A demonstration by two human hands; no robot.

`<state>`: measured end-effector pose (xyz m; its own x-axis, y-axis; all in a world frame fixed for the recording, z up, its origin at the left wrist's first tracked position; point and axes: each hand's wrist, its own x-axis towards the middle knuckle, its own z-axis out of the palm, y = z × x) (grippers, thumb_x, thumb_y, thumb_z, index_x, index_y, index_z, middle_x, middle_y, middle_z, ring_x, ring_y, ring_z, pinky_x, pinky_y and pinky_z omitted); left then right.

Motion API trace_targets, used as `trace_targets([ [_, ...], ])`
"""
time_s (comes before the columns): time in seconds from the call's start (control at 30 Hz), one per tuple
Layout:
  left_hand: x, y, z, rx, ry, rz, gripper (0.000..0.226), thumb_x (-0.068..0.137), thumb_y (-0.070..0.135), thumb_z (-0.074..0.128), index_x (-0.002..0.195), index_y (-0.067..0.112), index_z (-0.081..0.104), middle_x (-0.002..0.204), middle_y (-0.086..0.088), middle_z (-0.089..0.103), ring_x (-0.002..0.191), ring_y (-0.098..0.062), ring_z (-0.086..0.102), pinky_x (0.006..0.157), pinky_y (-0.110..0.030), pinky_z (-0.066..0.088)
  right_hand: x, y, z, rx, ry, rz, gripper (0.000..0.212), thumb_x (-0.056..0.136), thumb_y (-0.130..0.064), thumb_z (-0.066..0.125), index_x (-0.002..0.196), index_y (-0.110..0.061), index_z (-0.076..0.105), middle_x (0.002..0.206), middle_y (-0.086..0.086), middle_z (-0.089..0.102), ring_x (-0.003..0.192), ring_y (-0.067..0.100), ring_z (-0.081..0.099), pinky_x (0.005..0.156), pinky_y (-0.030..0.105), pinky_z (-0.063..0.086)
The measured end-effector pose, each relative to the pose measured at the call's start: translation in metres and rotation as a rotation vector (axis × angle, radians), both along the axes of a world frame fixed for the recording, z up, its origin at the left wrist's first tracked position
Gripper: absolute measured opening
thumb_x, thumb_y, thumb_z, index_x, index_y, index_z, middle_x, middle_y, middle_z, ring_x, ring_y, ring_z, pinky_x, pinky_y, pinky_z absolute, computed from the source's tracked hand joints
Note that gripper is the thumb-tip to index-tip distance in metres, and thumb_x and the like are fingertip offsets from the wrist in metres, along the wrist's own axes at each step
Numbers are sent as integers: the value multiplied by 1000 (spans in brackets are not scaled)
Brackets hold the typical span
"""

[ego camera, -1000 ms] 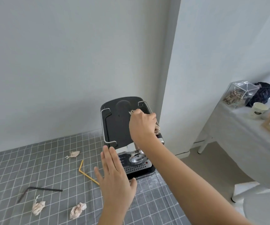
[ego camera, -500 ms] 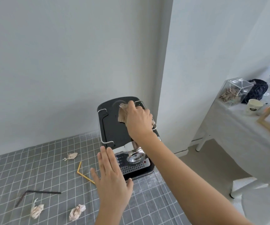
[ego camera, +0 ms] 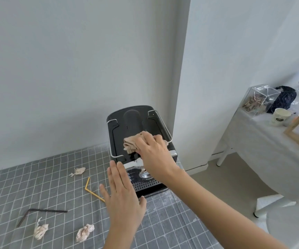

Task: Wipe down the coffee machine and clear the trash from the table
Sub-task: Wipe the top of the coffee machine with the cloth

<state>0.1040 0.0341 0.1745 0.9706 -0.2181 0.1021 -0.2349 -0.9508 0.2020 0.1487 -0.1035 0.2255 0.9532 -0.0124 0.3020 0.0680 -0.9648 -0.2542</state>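
Head view, right hand point(ego camera: 154, 150) gripping cloth point(ego camera: 132, 141) atop coffee machine point(ego camera: 136, 123); left hand point(ego camera: 123, 198) flat, fingers straight

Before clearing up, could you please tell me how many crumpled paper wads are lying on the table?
3: one left of the machine, two near the front edge. Hands may hide others.

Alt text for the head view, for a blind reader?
The right hand presses a beige cloth on the black coffee machine top while the left hand hovers open. Crumpled tissues and bent straws litter the gridded tablecloth.
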Motion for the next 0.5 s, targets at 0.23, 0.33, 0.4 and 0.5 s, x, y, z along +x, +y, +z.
trace_targets([
  [0.23,2,0,3,13,14,2,131,66,56,72,147,7,-17,158,-14,-14,147,-29,6,113,-55,21,26,-43,51,424,-13,26,17,103,-24,44,117,-17,52,110,-6,61,100,20,44,86,30,37],
  [0.33,1,2,4,11,16,-3,129,66,55,72,148,7,-14,159,-13,-9,147,-29,7,113,-55,21,38,-45,43,167,135,8,16,102,-27,40,116,-22,48,108,6,57,98,36,53,84,45,44],
  [0.4,1,2,3,19,12,-7,127,68,55,70,148,7,-17,159,-13,-12,147,-29,4,113,-55,20,34,-34,40,4,210,-38,22,101,-31,45,120,-19,45,106,17,55,100,38,53,81,42,45],
  [0.5,0,0,5,8,17,-1,128,67,53,72,147,8,-17,159,-13,-11,147,-29,6,112,-54,19,30,-10,39,-200,258,-141,35,101,-37,45,130,-22,34,117,27,53,109,41,50,94,49,42],
])
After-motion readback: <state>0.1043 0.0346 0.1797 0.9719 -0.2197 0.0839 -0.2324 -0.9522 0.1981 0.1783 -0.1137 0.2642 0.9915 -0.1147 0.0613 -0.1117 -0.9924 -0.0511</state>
